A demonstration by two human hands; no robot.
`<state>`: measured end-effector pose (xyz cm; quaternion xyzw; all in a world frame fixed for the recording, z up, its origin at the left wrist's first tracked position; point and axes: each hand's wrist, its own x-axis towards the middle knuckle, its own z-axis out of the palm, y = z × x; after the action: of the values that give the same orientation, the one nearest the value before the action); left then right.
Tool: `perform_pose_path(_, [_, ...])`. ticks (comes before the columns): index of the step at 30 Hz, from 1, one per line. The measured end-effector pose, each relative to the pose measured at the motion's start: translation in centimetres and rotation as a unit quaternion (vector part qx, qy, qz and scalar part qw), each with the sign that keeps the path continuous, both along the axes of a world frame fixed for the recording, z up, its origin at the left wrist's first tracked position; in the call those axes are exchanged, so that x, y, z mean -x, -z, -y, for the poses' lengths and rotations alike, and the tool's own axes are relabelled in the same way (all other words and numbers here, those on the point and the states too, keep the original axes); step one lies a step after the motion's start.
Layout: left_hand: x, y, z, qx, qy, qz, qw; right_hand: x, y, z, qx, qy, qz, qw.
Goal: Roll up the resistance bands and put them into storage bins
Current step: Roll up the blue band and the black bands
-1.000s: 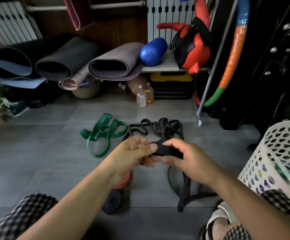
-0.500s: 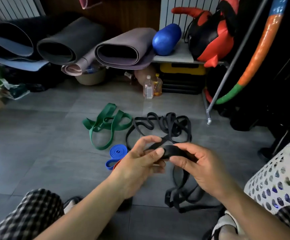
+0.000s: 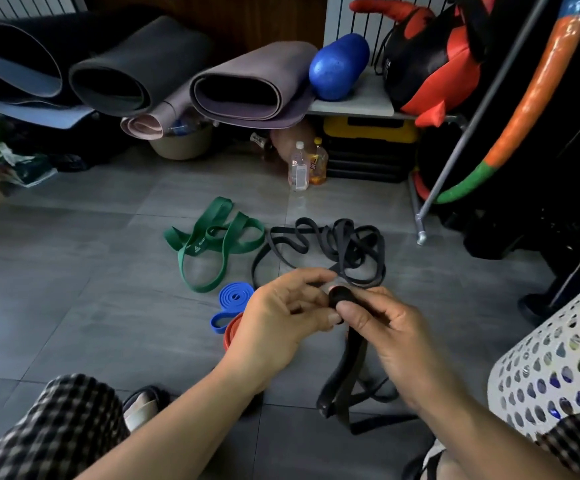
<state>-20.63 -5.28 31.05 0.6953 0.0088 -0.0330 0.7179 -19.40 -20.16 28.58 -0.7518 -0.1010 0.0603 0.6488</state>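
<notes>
A black resistance band [image 3: 349,362] hangs from my two hands, its top end wound into a small tight roll. My right hand [image 3: 385,334] pinches that roll between thumb and fingers. My left hand [image 3: 281,313] pinches the roll from the left side. The band's tail droops down to the floor between my knees. On the floor ahead lie a loose green band [image 3: 212,244], a tangled pile of black bands [image 3: 344,247], a rolled blue band [image 3: 229,303] and a red band [image 3: 231,332] partly hidden behind my left hand.
A white perforated storage bin [image 3: 555,362] stands at the right, with coloured items inside. Rolled mats [image 3: 254,88], a blue foam roller [image 3: 338,65], two bottles [image 3: 299,168] and a slanted metal pole [image 3: 454,161] line the far side. Grey tiled floor lies to the left.
The flat folded end of the black band has become a tighter small roll between my fingertips. The camera has tilted down, and the blue and red bands have come into view.
</notes>
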Motion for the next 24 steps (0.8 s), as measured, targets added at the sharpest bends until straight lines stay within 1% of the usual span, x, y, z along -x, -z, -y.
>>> perform_pose_path(3, [0.3,-0.2,-0.2,0.013,0.011,-0.001,1.000,0.6,0.1,-0.6,-0.010,-0.008,-0.022,1.000])
perform_pose_path(6, [0.3,0.0,-0.5,0.060,0.005,-0.004,0.998,0.7,0.0,-0.7,0.017,-0.041,-0.011,0.999])
perform_pose_path(8, [0.4,0.1,-0.4,0.121,-0.011,-0.022,0.992,0.5,-0.2,-0.7,0.052,-0.044,0.017,0.998])
perform_pose_path(10, [0.5,0.0,-0.3,0.193,-0.014,-0.045,0.980,0.4,-0.4,-0.8,0.090,-0.021,0.072,0.993])
perform_pose_path(12, [0.7,0.0,-0.2,0.257,-0.012,-0.071,0.964,0.4,-0.6,-1.1,0.096,0.002,0.111,0.989])
perform_pose_path(15, [0.7,0.3,-0.4,0.299,-0.010,-0.098,0.949,0.0,-0.8,-0.9,0.128,0.013,0.148,0.981])
perform_pose_path(17, [0.6,0.4,-0.8,0.277,0.004,-0.117,0.954,-0.4,-1.0,-0.4,0.217,-0.015,0.167,0.962])
perform_pose_path(19, [0.4,0.3,-1.1,0.229,0.031,-0.142,0.962,-0.8,-1.3,0.1,0.326,-0.041,0.223,0.918])
perform_pose_path(21, [0.3,0.5,-1.1,0.168,0.042,-0.152,0.973,-0.8,-1.5,0.0,0.399,-0.054,0.298,0.865])
perform_pose_path(22, [0.2,0.5,-1.0,0.138,0.036,-0.149,0.978,-0.6,-1.5,-0.2,0.425,-0.058,0.318,0.845])
perform_pose_path(23, [0.1,0.6,-0.8,0.117,0.026,-0.149,0.982,-0.6,-1.4,-0.3,0.435,-0.058,0.332,0.835])
perform_pose_path(24, [0.1,0.7,-0.6,0.112,0.015,-0.150,0.982,-0.6,-1.3,-0.3,0.428,-0.057,0.332,0.839])
